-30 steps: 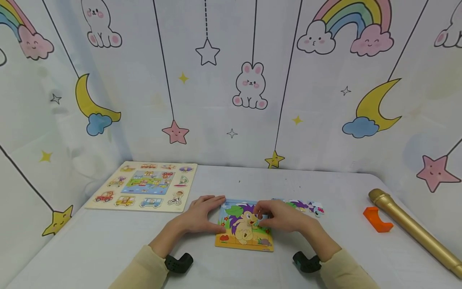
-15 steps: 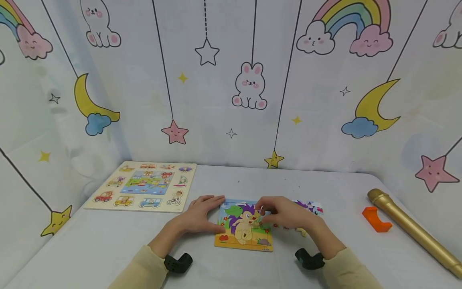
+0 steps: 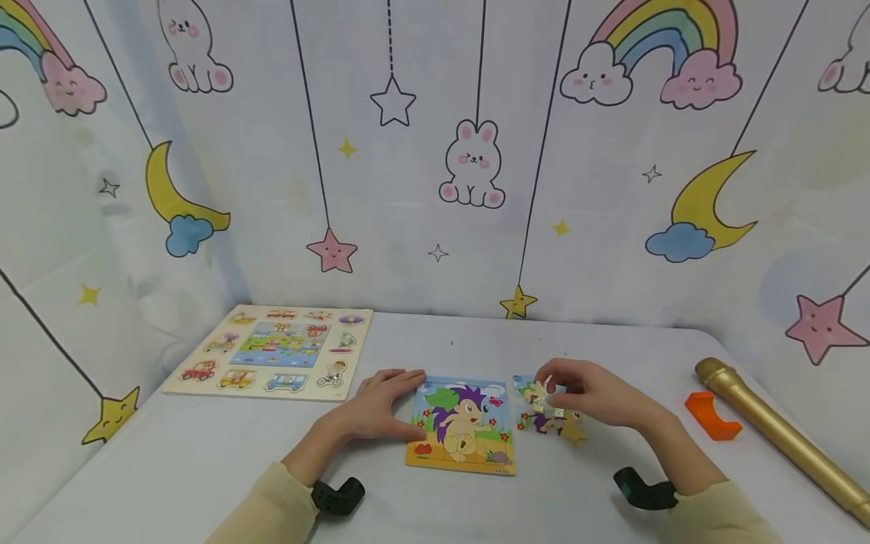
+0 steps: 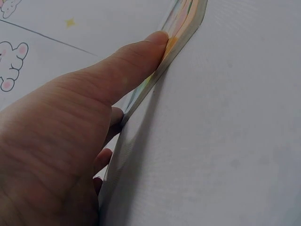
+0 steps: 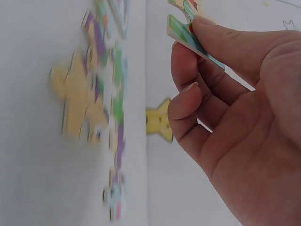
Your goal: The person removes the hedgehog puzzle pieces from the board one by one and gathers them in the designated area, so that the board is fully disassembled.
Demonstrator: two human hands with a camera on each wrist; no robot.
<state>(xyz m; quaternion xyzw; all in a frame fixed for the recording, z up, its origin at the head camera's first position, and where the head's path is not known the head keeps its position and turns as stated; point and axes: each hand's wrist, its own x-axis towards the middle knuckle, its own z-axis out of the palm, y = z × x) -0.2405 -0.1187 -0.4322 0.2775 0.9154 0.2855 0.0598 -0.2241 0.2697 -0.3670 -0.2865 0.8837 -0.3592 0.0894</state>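
A square puzzle board (image 3: 462,434) with a hedgehog picture lies on the table in the head view. My left hand (image 3: 381,408) rests along its left side, fingers spread toward the back corner. In the left wrist view the straight thumb (image 4: 136,59) presses on the board's edge (image 4: 181,40). To the right, my right hand (image 3: 598,394) is over several loose puzzle pieces (image 3: 574,429). Between thumb and index finger it pinches a green and blue puzzle piece (image 5: 181,29), seen clear of the others in the right wrist view.
At the back left lies a larger vehicle puzzle board (image 3: 254,381). An orange curved block (image 3: 710,415) and a gold microphone (image 3: 775,431) lie on the right. A patterned curtain (image 3: 408,181) stands behind the white table (image 3: 421,510).
My right hand has moved right, from the hedgehog board to over the loose pieces, and the board's right part now shows. The left hand has stayed in place.
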